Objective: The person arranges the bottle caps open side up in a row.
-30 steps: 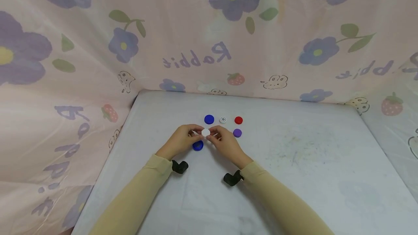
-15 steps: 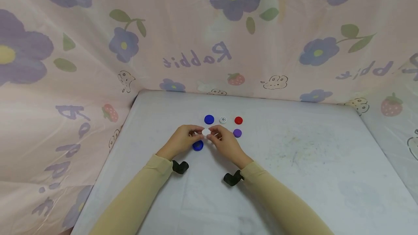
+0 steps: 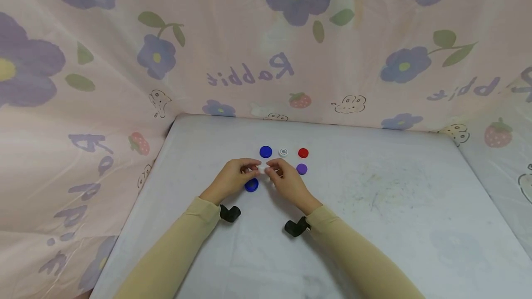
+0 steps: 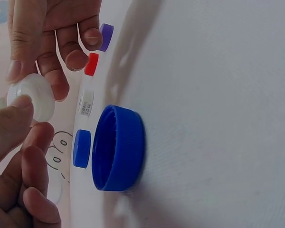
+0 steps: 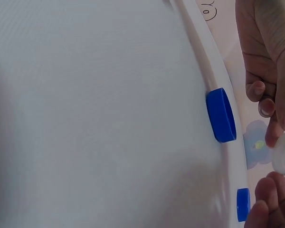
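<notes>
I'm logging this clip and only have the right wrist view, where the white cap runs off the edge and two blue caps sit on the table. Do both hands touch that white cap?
Observer: Yes. The left wrist view shows the white cap whole, with the thumbs of the left hand and the right hand both against it.
Operator: Which caps on the table are missing from my view?
Observer: Three: the head view also shows a red cap, a purple cap and a patterned white cap.
</notes>
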Motion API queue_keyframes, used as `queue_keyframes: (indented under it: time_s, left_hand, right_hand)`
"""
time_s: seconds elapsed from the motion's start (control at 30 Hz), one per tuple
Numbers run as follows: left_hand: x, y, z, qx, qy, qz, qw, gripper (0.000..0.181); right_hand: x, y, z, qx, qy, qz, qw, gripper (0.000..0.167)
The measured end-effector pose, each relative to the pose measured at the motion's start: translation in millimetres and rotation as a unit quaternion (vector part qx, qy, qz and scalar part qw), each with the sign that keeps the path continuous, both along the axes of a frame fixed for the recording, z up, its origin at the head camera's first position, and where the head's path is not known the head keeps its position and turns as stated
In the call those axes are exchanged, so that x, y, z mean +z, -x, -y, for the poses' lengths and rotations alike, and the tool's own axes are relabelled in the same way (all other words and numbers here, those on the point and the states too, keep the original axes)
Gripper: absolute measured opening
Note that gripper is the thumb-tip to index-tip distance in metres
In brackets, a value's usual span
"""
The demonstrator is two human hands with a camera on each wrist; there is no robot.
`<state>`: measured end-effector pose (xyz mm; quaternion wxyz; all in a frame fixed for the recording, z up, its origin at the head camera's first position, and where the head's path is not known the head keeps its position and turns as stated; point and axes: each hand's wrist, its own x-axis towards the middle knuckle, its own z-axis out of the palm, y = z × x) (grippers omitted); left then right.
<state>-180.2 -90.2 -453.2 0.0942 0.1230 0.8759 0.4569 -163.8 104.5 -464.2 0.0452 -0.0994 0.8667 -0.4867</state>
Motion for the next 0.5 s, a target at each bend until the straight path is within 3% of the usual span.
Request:
queue_keyframes:
  time_s: [0.5]
  left_hand:
    - [-0.7, 0.3, 0.0, -0.002, -0.004, -0.009, 0.9999, 0.029]
  right_hand:
    - [-1.6, 0.7, -0.6, -0.005, 0.007, -0.007, 0.9999, 0.026]
